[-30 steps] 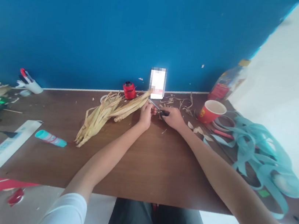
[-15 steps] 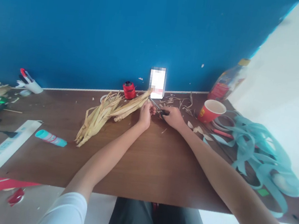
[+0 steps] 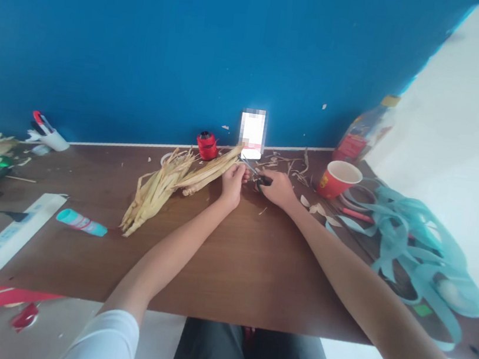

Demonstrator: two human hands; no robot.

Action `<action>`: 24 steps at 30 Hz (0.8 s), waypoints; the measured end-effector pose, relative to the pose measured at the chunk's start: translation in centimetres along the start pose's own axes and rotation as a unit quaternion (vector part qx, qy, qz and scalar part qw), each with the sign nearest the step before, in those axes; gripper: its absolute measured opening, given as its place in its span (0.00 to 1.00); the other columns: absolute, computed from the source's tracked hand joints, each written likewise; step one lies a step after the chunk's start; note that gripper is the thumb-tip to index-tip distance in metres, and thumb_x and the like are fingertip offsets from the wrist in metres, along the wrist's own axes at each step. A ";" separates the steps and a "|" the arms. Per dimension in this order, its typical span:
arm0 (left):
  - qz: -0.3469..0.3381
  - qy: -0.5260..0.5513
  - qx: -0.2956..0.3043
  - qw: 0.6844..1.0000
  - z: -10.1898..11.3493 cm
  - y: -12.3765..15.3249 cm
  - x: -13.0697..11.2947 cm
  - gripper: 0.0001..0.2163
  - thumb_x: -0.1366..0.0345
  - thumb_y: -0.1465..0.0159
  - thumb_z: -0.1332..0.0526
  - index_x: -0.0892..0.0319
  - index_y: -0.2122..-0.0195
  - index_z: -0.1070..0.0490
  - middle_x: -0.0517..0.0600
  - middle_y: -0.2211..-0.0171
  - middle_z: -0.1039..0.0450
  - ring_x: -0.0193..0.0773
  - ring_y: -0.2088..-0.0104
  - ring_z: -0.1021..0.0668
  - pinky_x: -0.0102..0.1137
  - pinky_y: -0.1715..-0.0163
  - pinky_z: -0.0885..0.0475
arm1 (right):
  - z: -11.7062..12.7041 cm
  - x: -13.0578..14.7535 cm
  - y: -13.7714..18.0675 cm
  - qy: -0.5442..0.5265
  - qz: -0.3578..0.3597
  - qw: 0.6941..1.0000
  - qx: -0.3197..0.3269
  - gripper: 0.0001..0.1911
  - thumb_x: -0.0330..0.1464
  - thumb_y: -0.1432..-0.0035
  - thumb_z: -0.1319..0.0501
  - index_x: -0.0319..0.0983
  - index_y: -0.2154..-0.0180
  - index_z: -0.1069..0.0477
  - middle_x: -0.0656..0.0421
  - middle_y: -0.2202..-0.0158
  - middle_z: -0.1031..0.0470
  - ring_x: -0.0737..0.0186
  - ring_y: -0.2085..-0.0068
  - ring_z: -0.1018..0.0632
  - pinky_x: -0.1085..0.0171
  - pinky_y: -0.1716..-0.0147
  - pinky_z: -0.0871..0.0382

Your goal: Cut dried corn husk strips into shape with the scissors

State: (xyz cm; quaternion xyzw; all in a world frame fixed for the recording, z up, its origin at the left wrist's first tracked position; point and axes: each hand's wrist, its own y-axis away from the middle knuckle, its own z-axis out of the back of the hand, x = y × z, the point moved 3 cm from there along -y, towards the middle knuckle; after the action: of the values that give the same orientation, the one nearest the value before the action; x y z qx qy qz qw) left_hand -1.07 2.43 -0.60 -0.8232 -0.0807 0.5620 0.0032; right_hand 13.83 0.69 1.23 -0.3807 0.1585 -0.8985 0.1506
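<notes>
My right hand point(image 3: 280, 189) is closed around the dark handles of a pair of scissors point(image 3: 262, 180), whose metal blades point up and left towards my other hand. My left hand point(image 3: 233, 183) has its fingers curled together beside the blade tips; whatever is pinched there is too small to make out. Just left of it, a dry corn husk bundle point(image 3: 211, 171) lies slanting, its thin end reaching above my left fingers. A second, looser corn husk bundle point(image 3: 155, 194) rests farther left on the brown table point(image 3: 228, 261).
A red thread spool point(image 3: 207, 146) and a bright, blurred-out upright panel point(image 3: 252, 134) stand by the blue wall. On the right are husk scraps point(image 3: 318, 208), a red paper cup point(image 3: 331, 183), a bottle point(image 3: 364, 132) and teal ribbon point(image 3: 423, 253). Leftward lie a glue stick point(image 3: 82, 222) and power strip point(image 3: 20, 232).
My left hand has shifted very slightly left, and the scissor blades have moved a little beside it. The husk bundles stay where they were.
</notes>
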 end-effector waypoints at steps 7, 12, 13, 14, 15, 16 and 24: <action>0.010 -0.029 -0.010 0.999 -0.3 0.2 -0.1 0.07 0.63 0.39 0.38 0.60 0.71 0.33 0.46 0.73 0.29 0.30 0.72 0.26 0.25 0.73 0.35 | 0.3 0.0 0.0 -0.027 -0.005 0.998 -0.054 0.15 0.29 0.52 0.39 0.42 0.61 0.20 0.60 0.67 0.19 0.57 0.66 0.23 0.64 0.66 0.33; 0.014 -0.052 0.018 0.998 -0.6 0.4 0.0 0.06 0.66 0.41 0.36 0.59 0.71 0.33 0.46 0.73 0.28 0.31 0.73 0.25 0.26 0.73 0.34 | 0.3 -0.1 0.0 -0.075 -0.005 0.995 -0.068 0.18 0.28 0.53 0.39 0.40 0.59 0.20 0.59 0.66 0.18 0.57 0.65 0.22 0.63 0.65 0.31; 0.014 -0.058 0.024 0.998 -0.6 0.4 0.0 0.06 0.66 0.41 0.36 0.59 0.71 0.33 0.46 0.74 0.28 0.31 0.74 0.25 0.26 0.73 0.34 | 0.3 -0.1 0.0 -0.082 -0.002 0.994 -0.066 0.18 0.28 0.53 0.39 0.40 0.59 0.20 0.59 0.66 0.18 0.57 0.65 0.22 0.62 0.65 0.30; 0.016 -0.066 0.028 0.997 -0.7 0.5 0.0 0.06 0.66 0.41 0.36 0.59 0.72 0.33 0.46 0.74 0.29 0.31 0.74 0.26 0.26 0.73 0.34 | 0.3 -0.1 0.0 -0.091 -0.001 0.994 -0.067 0.18 0.28 0.53 0.39 0.40 0.58 0.21 0.59 0.66 0.19 0.57 0.65 0.22 0.62 0.64 0.30; 0.017 -0.075 0.031 0.997 -0.7 0.6 0.1 0.06 0.67 0.41 0.36 0.59 0.72 0.33 0.45 0.75 0.29 0.31 0.75 0.26 0.26 0.73 0.34 | 0.3 -0.2 0.0 -0.102 -0.002 0.992 -0.073 0.18 0.28 0.53 0.38 0.40 0.58 0.21 0.58 0.65 0.19 0.57 0.65 0.22 0.62 0.63 0.30; 0.017 -0.089 0.034 0.995 -0.6 0.7 0.1 0.06 0.67 0.41 0.36 0.59 0.72 0.33 0.45 0.76 0.30 0.32 0.75 0.27 0.27 0.73 0.35 | 0.3 -0.2 0.0 -0.114 -0.004 0.990 -0.083 0.18 0.29 0.52 0.38 0.39 0.57 0.22 0.58 0.65 0.19 0.57 0.65 0.22 0.61 0.63 0.29; -0.080 -0.260 0.064 0.960 -0.8 1.6 -1.0 0.15 0.74 0.48 0.32 0.58 0.83 0.37 0.44 0.81 0.41 0.34 0.75 0.36 0.29 0.69 0.41 | -0.3 -0.4 -0.1 -0.235 0.019 0.968 -0.081 0.20 0.37 0.48 0.35 0.39 0.52 0.26 0.58 0.64 0.22 0.60 0.63 0.22 0.62 0.61 0.28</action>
State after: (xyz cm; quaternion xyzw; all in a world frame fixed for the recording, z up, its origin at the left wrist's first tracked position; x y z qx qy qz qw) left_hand -0.48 0.73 0.49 -0.6379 -0.1084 0.7583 0.0794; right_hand 13.85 1.02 0.86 -0.5891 0.1979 -0.7649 0.1696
